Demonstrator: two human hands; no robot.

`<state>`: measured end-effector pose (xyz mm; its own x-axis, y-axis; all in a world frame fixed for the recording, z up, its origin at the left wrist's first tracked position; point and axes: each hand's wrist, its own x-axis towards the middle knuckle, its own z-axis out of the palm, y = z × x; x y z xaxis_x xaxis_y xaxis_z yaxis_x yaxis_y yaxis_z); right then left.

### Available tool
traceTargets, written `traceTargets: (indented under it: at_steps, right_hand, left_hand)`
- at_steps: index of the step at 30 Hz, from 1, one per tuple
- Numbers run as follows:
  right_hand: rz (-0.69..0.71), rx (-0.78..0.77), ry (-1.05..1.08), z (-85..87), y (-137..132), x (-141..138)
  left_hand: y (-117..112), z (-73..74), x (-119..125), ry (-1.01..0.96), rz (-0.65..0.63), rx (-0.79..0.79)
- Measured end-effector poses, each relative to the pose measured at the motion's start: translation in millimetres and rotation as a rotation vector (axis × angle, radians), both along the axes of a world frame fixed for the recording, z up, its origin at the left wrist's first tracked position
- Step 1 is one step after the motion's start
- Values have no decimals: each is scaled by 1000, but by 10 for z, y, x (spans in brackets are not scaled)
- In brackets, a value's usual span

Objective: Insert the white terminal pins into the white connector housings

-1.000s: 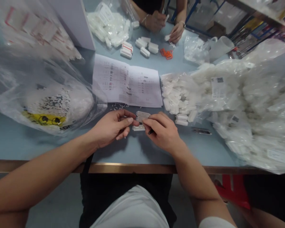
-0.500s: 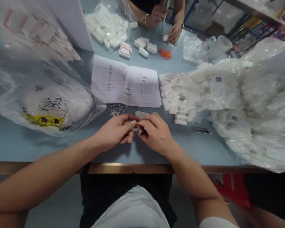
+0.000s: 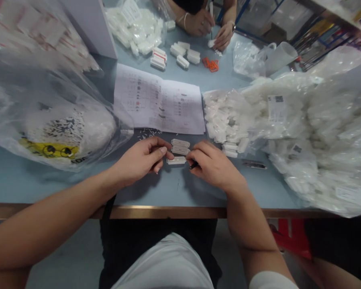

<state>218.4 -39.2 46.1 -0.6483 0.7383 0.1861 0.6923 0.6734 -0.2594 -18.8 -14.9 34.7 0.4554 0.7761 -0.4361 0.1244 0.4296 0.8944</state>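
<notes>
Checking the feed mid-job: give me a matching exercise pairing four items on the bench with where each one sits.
Items:
1. Small white plastic strips
2. Bright orange plastic pieces
3. Slim black pen
4. Printed white paper sheets

Places:
A. Beside the co-worker's hands
B. Between the left hand and right hand
C. Pinched in the right hand's fingers
D. Lying flat on the pale blue table

Pairs: 1-B, 2-A, 3-C, 4-D

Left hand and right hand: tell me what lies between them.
In the head view, three white plastic strips lie on the blue tabletop between the left hand and the right hand.
</notes>
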Motion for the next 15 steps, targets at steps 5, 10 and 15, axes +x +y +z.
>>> traceTargets:
  at_steps: [5,10,15]
  right_hand:
    - [52,11,-114,-32,3,-16]
    - [70,57,-164,-51,0,-36]
    - [69,29,-205,-56,-1,-67]
  left_hand:
    - [2,17,1,41,-10,14]
    - [10,0,-3,45,-8,13]
    - [19,-1,2,43,-14,2]
